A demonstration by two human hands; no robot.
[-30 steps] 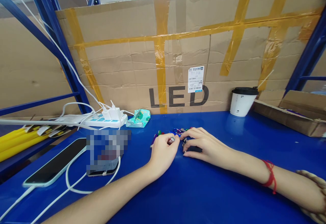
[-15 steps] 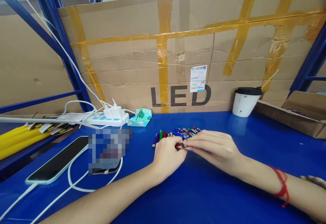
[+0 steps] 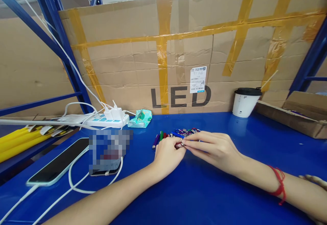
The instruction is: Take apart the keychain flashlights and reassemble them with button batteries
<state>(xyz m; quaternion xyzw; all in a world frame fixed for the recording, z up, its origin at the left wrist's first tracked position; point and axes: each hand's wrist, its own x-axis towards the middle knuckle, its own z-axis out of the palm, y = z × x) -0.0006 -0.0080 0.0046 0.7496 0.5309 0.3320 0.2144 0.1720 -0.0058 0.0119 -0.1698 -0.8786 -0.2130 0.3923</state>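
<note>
My left hand [image 3: 168,157] is closed around a small red metal tube [image 3: 179,145] that looks like a mini flashlight. Its silver end points to the right, where the fingertips of my right hand [image 3: 217,148] pinch it. A red string bracelet [image 3: 279,185] circles my right wrist. Just behind the hands lie several similar tubes on the blue table, among them a purple one [image 3: 155,141] and a green one [image 3: 161,135]. Beside them is a pile of small colourful metal clips and rings [image 3: 187,132], partly hidden by my fingers.
On the left are a phone [image 3: 60,162] with a white cable, a blurred-out item [image 3: 109,153] and yellow rods [image 3: 22,139]. A power strip [image 3: 112,118] and a green packet [image 3: 140,118] stand farther back. A lidded paper cup [image 3: 245,104] and a cardboard tray [image 3: 293,121] are at right.
Both hands stay together on the red tube. The tube's silver end has tipped slightly upward, and the right fingers have shifted a little to the left. The camera view has moved slightly.
</note>
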